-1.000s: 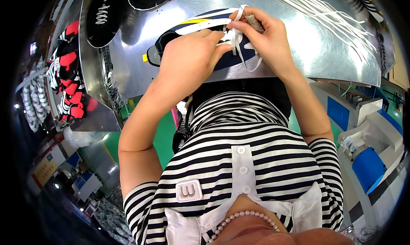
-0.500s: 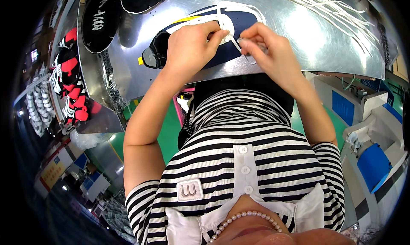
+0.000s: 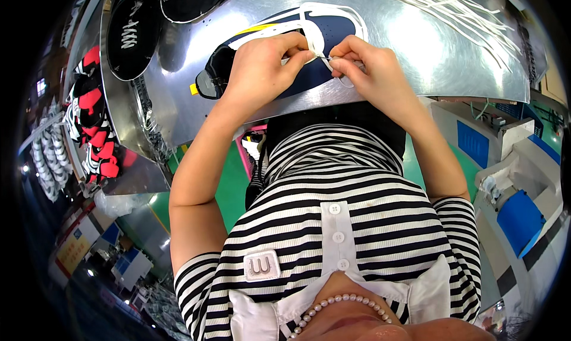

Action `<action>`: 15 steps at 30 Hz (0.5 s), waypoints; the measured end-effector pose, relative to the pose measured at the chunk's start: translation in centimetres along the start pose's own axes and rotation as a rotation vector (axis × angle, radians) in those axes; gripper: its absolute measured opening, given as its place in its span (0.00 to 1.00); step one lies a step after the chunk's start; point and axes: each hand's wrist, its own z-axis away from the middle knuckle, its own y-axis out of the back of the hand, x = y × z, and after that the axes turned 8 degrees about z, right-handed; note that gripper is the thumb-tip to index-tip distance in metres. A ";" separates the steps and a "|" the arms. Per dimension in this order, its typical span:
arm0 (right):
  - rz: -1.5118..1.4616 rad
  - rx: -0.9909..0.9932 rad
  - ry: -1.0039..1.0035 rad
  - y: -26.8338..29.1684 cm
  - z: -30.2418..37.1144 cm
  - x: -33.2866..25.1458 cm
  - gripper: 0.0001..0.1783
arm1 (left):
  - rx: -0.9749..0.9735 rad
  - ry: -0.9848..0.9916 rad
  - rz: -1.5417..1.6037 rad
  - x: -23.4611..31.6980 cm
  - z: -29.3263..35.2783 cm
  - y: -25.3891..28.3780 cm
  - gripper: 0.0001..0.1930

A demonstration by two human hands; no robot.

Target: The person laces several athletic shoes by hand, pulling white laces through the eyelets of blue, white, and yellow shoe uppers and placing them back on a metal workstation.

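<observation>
A navy, white and yellow shoe (image 3: 309, 79) lies on its side on the metal table, its grey heel to the left. A white shoelace (image 3: 333, 9) loops over its toe part. My left hand (image 3: 267, 67) rests across the shoe, thumb and forefinger pinched at the white eyelet edge. Close on its right, my right hand (image 3: 372, 67) pinches a thin dark rod (image 3: 323, 57) that points at the left fingertips; whether it is a tool or a lace tip I cannot tell. A thin pale loop hangs below the right fingers. The left fingers hide the eyelets.
Several white laces (image 3: 452, 14) are spread over the table (image 3: 184, 115) at the far right. Black shoes (image 3: 134, 35) stand at the far left. Red, black and white shoe parts (image 3: 95, 115) hang beyond the left edge. A machine with blue panels (image 3: 520, 222) stands at the right.
My right hand has come slightly left, closer to the left hand. The thin rod now shows between the fingertips, where a stretch of white lace showed before. My left hand stays at the shoe.
</observation>
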 end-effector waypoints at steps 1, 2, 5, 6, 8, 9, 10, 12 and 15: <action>0.015 -0.011 -0.001 0.1 -0.2 -0.2 0.06 | -0.003 0.015 -0.025 0.0 0.0 0.0 0.12; 0.029 -0.022 -0.002 0.2 -0.4 -0.5 0.06 | -0.006 0.029 -0.049 0.1 -0.1 0.1 0.12; 0.032 -0.034 -0.025 0.2 -0.4 -0.8 0.06 | -0.010 0.092 -0.097 0.6 -0.4 0.2 0.12; 0.027 -0.034 -0.036 0.2 -0.3 -0.8 0.06 | -0.009 0.116 -0.108 0.8 -0.4 0.1 0.12; 0.036 -0.042 -0.062 0.5 -0.1 -1.2 0.06 | 0.015 0.105 -0.090 0.3 -0.4 -0.1 0.12; 0.041 -0.046 -0.075 0.6 -0.1 -1.3 0.06 | 0.028 0.100 -0.081 0.2 -0.3 -0.2 0.11; 0.034 -0.043 -0.077 0.6 0.0 -1.3 0.06 | 0.032 0.105 -0.078 0.3 -0.3 -0.3 0.11; 0.018 -0.039 -0.080 0.4 0.0 -1.3 0.07 | 0.039 0.115 -0.073 0.5 -0.2 -0.2 0.11; 0.056 0.024 -0.009 -0.3 -0.1 -0.7 0.07 | -0.012 0.062 -0.029 0.0 0.0 0.0 0.10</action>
